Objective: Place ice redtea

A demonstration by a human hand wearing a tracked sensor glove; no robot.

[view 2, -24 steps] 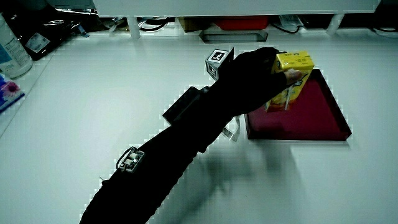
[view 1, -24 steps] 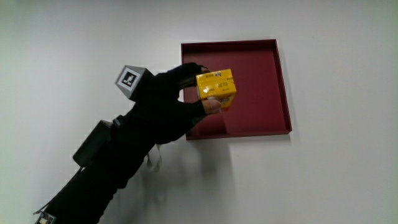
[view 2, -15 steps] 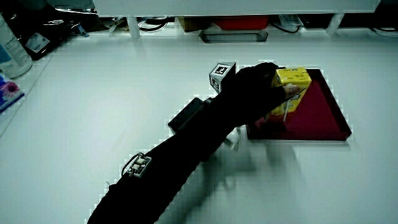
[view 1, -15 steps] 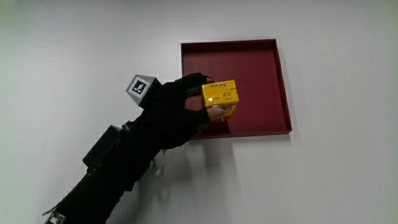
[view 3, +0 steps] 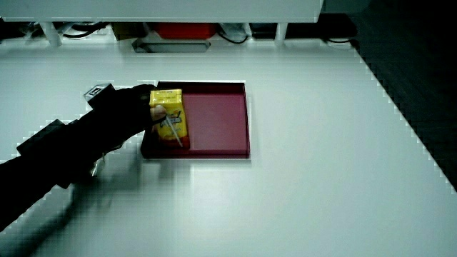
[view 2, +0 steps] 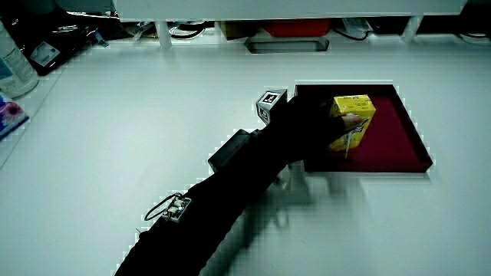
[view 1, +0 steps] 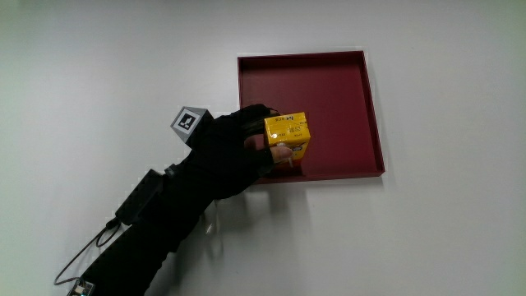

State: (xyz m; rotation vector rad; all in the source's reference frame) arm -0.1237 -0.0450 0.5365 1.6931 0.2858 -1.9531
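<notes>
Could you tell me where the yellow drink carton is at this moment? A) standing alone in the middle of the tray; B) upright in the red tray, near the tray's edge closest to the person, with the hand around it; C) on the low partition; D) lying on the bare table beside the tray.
B: the yellow carton stands upright inside the red tray, close to its nearer edge, with the hand gripping it.

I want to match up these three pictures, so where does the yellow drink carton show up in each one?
Main view: the carton is in the hand's grip, over the red tray, by the tray edge nearest the person.
Side view: carton upright in the tray.
Side view: carton at the same spot.
Shared landmark: the red tray.
</notes>
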